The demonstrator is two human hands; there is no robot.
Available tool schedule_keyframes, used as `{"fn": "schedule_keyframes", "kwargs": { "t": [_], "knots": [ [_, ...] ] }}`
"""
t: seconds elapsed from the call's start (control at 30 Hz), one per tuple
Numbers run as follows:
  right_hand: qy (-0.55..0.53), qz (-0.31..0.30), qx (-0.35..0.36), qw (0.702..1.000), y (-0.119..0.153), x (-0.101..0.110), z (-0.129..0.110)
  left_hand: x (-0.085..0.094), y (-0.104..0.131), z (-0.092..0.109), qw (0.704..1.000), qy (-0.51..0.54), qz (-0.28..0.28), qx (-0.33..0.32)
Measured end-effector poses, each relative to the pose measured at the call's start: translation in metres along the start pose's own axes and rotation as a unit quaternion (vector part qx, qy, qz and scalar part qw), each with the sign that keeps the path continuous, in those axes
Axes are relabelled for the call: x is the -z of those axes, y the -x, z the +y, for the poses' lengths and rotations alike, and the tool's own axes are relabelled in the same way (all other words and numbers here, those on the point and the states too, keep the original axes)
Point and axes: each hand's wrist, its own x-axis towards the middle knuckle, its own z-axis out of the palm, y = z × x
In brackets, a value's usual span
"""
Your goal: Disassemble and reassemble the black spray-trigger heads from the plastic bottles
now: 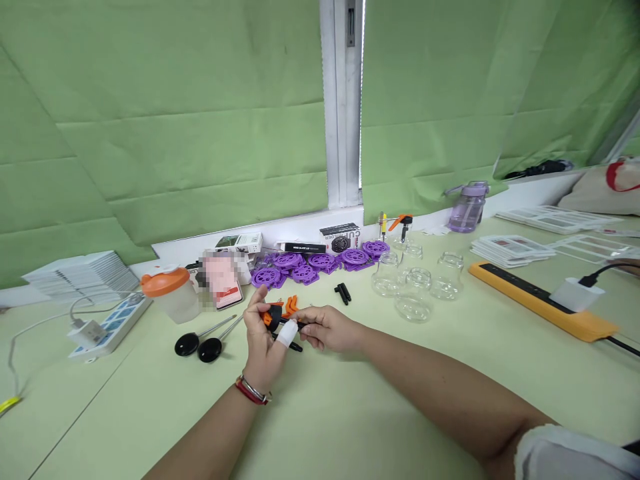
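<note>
My left hand [263, 343], with a white wrap on its thumb, is closed round a black-and-orange sprayer head [273, 318]. The fingers of my right hand [327, 328] pinch a slim black part [301, 325] that meets the sprayer head; whether the two are joined I cannot tell. Below the hands a black stick-like piece [296, 347] lies partly hidden. Orange levers [291, 305] rest on the table just behind the hands. To the left lie two metal rods with round black heads, one black head [210, 350] nearest my left hand.
Purple wheel-shaped parts [320, 262] lie along the back by small boxes [340, 238]. Several clear bottles [414, 297] and black pieces [343, 293] are right of them. An orange-lidded cup [173, 297] and phone [223, 283] stand left; an orange power strip [543, 307] is right.
</note>
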Motion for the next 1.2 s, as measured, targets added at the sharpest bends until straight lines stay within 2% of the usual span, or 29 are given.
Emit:
{"fn": "schedule_keyframes", "kwargs": {
  "t": [0.13, 0.23, 0.3, 0.4, 0.7, 0.9, 1.1, 1.2],
  "knots": [
    [-0.114, -0.021, -0.008, 0.993, -0.001, -0.003, 0.0, 0.001, -0.002, 0.006, 0.991, -0.101, -0.022, -0.083],
    [-0.178, -0.027, -0.017, 0.984, -0.001, -0.004, 0.0, 0.004, -0.005, 0.011, 0.968, -0.212, -0.046, -0.13],
    [-0.207, -0.016, -0.034, 0.978, -0.001, -0.006, -0.001, 0.006, -0.008, 0.012, 0.95, -0.271, -0.064, -0.142],
    [-0.237, -0.01, -0.041, 0.971, 0.0, -0.008, -0.004, 0.008, -0.009, 0.01, 0.935, -0.318, -0.098, -0.122],
    [-0.246, 0.014, -0.072, 0.967, 0.003, -0.008, -0.008, 0.006, -0.006, 0.009, 0.934, -0.305, -0.169, -0.072],
    [-0.279, 0.009, -0.099, 0.955, 0.005, -0.018, -0.013, -0.001, 0.002, 0.009, 0.93, -0.319, -0.173, -0.06],
    [-0.283, 0.021, -0.087, 0.955, 0.005, -0.019, -0.017, 0.004, -0.001, 0.01, 0.935, -0.281, -0.214, -0.039],
    [-0.292, 0.022, -0.094, 0.951, 0.005, -0.017, -0.019, 0.003, -0.002, 0.012, 0.938, -0.274, -0.208, -0.033]
  ]
}}
